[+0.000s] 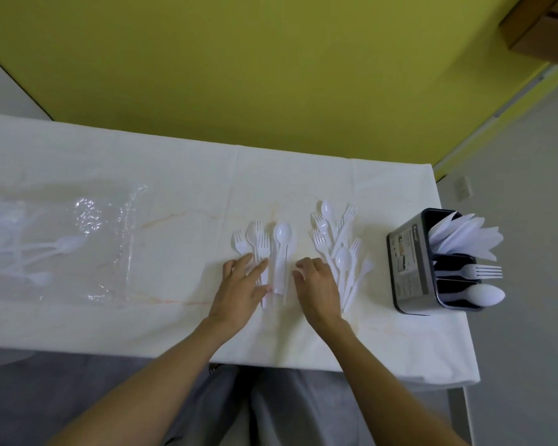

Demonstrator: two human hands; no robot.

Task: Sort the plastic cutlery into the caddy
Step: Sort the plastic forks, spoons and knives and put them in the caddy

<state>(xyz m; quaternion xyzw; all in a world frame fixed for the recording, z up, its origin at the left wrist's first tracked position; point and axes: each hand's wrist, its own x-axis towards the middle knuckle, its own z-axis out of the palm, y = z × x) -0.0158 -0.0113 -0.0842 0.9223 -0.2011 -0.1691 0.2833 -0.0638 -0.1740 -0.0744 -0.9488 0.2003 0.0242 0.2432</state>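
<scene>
Hands flat, left grip (242,284) and right grip (318,286) wide, glossy white plastic cutlery (339,249), boxy grey caddy (413,268).

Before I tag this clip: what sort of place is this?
Probably a plain indoor workroom, not a kitchen: a cloth-covered table against a bare yellow-green wall, grey floor, cardboard boxes.
</scene>
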